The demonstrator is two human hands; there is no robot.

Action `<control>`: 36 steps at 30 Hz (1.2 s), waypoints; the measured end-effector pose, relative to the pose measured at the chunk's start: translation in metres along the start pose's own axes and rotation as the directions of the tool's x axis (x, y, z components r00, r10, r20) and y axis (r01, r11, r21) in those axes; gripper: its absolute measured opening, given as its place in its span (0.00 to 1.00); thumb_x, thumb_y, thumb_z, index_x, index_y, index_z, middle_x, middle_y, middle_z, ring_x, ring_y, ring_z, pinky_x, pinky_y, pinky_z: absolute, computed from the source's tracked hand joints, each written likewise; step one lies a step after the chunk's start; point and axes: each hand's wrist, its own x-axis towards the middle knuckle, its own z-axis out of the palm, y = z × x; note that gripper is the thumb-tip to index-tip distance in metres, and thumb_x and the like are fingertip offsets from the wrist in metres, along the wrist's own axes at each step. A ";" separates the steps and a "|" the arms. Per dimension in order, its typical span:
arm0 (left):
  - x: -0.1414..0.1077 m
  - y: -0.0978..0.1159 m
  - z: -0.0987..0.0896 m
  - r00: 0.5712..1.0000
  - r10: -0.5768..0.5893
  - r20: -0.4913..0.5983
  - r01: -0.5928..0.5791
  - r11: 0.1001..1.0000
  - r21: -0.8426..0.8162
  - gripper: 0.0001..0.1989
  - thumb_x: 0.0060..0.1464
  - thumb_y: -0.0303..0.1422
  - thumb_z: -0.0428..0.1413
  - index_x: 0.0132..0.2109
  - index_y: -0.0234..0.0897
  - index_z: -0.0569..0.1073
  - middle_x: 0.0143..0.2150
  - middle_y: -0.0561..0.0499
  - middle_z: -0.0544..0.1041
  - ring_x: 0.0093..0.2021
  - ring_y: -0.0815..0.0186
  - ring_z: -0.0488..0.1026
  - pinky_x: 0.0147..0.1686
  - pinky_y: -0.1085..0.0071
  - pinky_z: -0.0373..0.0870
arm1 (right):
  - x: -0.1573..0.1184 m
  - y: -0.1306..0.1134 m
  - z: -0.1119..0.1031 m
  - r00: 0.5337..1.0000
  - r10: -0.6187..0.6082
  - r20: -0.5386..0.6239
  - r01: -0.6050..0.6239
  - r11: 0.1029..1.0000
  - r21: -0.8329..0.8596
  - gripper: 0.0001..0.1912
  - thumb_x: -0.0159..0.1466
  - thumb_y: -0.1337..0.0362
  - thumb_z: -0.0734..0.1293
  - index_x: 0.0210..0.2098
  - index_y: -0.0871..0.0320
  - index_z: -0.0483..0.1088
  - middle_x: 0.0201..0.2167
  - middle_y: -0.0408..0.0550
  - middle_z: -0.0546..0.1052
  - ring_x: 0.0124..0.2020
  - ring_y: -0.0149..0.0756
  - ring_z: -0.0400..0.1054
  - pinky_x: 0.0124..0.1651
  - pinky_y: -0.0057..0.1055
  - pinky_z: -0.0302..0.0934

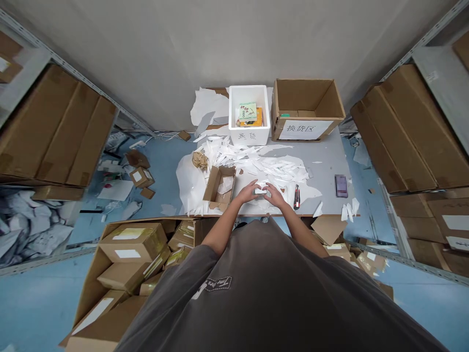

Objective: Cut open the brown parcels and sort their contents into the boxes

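At the near edge of the table (330, 159), both hands are working on one small white pack (261, 187). The left hand (249, 191) is gripping its left side and the right hand (274, 194) its right, fingers curling in around it; whether the pack is touching the tabletop, I cannot tell. The step in hand seems to be handling or checking this pack. The small carton (210, 186) is standing open near the left hand, and the cutter (296, 198) is lying untouched near the right. Beyond, scraps (280, 167) are covering part of the table, and the tub (258, 138) and the big box (336, 122) are standing side by side. A next move is probably calling for even pressure from both sides, or for one hand's bearing the pack alone while the other is letting go.
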 end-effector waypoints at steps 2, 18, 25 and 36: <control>-0.002 -0.004 0.003 1.000 -0.001 -0.005 0.001 1.000 -0.009 0.22 0.56 0.28 0.65 0.58 0.43 0.79 0.81 0.42 0.58 0.78 0.49 0.62 0.72 0.55 0.66 | -0.001 0.002 -0.002 0.999 0.003 0.035 -0.002 1.000 -0.024 0.21 0.62 0.64 0.70 0.55 0.51 0.77 0.75 0.55 0.66 0.75 0.56 0.60 0.72 0.56 0.61; 0.018 -0.056 0.070 0.857 -0.492 -0.152 0.266 0.676 -0.687 0.47 0.47 0.28 0.70 0.71 0.44 0.61 0.68 0.35 0.72 0.61 0.51 0.78 0.58 0.52 0.77 | 0.042 0.044 0.050 0.950 0.307 0.051 -0.293 0.823 0.486 0.49 0.50 0.54 0.79 0.69 0.50 0.64 0.67 0.60 0.73 0.67 0.58 0.69 0.64 0.57 0.70; 0.043 -0.039 0.043 0.887 -0.454 -0.081 0.285 0.678 -0.677 0.44 0.48 0.35 0.72 0.70 0.45 0.64 0.65 0.38 0.74 0.59 0.50 0.76 0.56 0.48 0.79 | 0.069 0.022 0.040 0.895 0.429 -0.124 -0.277 0.752 0.598 0.41 0.47 0.45 0.81 0.56 0.50 0.71 0.48 0.52 0.83 0.49 0.52 0.80 0.57 0.53 0.75; 0.164 0.050 -0.062 0.969 -0.128 -0.211 -0.053 0.728 -0.684 0.50 0.49 0.41 0.73 0.72 0.46 0.57 0.62 0.40 0.73 0.55 0.57 0.77 0.50 0.61 0.79 | 0.171 -0.037 -0.122 0.893 0.297 -0.337 -0.029 0.786 0.617 0.50 0.53 0.42 0.81 0.69 0.53 0.67 0.51 0.55 0.83 0.52 0.54 0.79 0.57 0.51 0.75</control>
